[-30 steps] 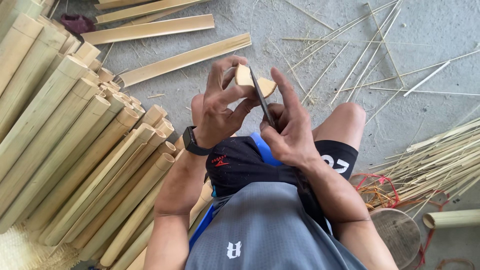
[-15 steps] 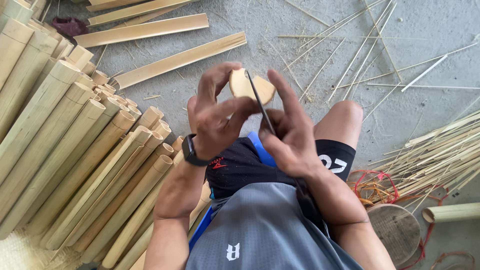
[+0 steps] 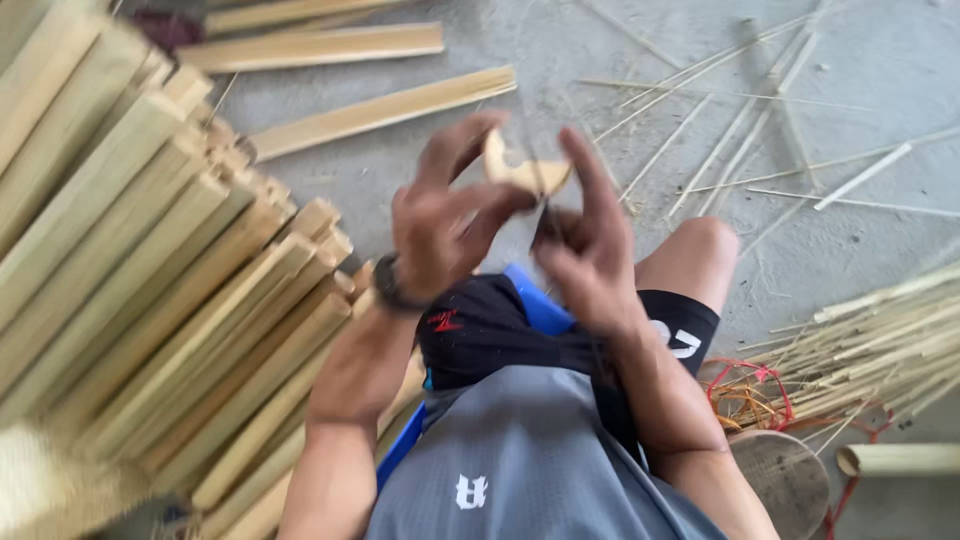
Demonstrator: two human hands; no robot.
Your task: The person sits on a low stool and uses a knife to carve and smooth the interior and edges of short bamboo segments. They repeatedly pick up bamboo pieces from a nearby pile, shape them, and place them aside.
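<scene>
My left hand (image 3: 445, 225) grips a short pale bamboo piece (image 3: 522, 172) held up in front of my lap, fingers spread around its near side. My right hand (image 3: 590, 250) is closed on a dark knife (image 3: 545, 215) whose thin blade runs up against the bamboo piece; the blade is blurred by motion. A black watch sits on my left wrist. Both hands are close together above my knees, over the grey concrete floor.
A large pile of split bamboo slats (image 3: 150, 290) lies at the left. Two loose slats (image 3: 380, 110) rest on the floor ahead. Thin bamboo slivers (image 3: 740, 130) are scattered at the upper right, a bundle of strips (image 3: 880, 350) at the right, a round wooden stool (image 3: 785, 480) below.
Both hands have shifted slightly with the bamboo piece and knife, and the view has tilted; the picture is now blurred by motion.
</scene>
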